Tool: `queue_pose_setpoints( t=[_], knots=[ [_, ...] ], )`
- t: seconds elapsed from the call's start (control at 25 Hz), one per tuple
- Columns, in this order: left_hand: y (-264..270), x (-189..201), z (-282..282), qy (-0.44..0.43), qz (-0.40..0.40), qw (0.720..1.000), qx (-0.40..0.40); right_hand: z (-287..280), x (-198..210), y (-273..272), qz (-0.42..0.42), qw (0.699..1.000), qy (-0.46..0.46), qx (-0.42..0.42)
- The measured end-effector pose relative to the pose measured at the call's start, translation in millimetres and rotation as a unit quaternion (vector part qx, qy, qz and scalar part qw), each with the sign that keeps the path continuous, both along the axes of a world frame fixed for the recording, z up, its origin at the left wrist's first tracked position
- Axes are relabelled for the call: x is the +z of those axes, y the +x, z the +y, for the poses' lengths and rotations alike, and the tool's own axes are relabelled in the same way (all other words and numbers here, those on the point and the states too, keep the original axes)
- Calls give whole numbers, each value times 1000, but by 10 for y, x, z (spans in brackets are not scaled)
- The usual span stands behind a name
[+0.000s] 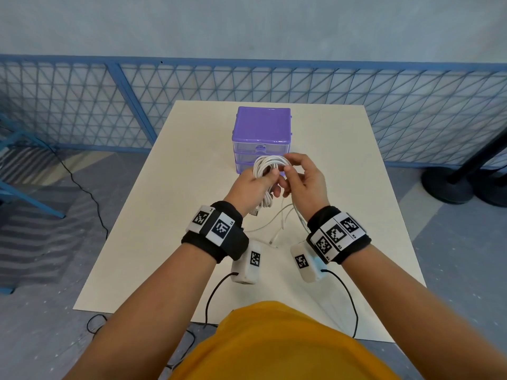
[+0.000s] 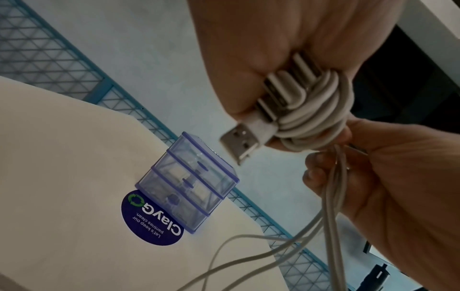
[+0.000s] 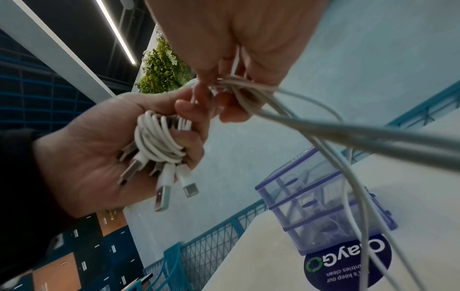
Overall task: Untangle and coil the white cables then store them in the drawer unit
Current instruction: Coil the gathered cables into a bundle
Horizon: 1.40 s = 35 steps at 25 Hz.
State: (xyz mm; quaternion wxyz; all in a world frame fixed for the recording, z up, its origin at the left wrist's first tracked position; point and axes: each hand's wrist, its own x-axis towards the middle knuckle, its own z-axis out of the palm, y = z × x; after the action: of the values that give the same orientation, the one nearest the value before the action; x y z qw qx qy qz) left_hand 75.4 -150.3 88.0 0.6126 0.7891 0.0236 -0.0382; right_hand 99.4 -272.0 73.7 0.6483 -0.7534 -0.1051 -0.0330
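My left hand (image 1: 253, 187) grips a coil of white cables (image 1: 267, 167) above the table, with several USB plugs (image 3: 163, 183) sticking out below the fist. My right hand (image 1: 301, 176) pinches the loose strands (image 3: 248, 88) right beside the coil. From there the loose strands (image 1: 285, 218) hang down and trail onto the table. In the left wrist view the coil (image 2: 316, 110) sits in my fist with one USB plug (image 2: 239, 141) pointing out. The purple drawer unit (image 1: 260, 135) stands just behind my hands, all three drawers closed.
A cream table (image 1: 137, 242) carries a round dark blue sticker (image 2: 151, 220) in front of the drawer unit. A blue mesh fence (image 1: 82, 105) runs behind the table. Black stand bases (image 1: 461, 179) sit on the floor at the right. Black wires (image 1: 214, 297) hang from my wrist cameras.
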Motion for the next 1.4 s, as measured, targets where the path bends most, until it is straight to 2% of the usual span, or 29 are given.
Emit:
queue_pose_setpoints(
  t=[0.24,0.44,0.64,0.8,0.88,1.0,1.12,1.28,1.4],
  knots=[
    [-39,106,-54,47,16,999,3,5,-31,21,34,996,0,-78],
    [-40,89,-109,0,21,1000,-3,-8,77,-19,0,994,11,-106],
    [-51,86,-140,46,24,998,-40,-12,105,-14,7,996,-4,-88],
    [-48,52,-164,-14,45,999,-3,37,33,-65,-21,996,-70,-57],
    [-43,23,-171,-12,37,999,10,55,-5,-107,-33,994,-101,-36],
    [-79,25,-181,-12,31,999,25,75,-8,-118,-21,995,-97,-33],
    [-88,24,-188,-64,38,997,32,84,-17,-102,-9,995,-83,-54],
    [-96,38,-225,-202,80,975,45,127,-1,-161,24,996,7,-83],
    [-116,37,-238,-295,123,946,57,168,4,-205,-48,995,-27,-81]
  ],
)
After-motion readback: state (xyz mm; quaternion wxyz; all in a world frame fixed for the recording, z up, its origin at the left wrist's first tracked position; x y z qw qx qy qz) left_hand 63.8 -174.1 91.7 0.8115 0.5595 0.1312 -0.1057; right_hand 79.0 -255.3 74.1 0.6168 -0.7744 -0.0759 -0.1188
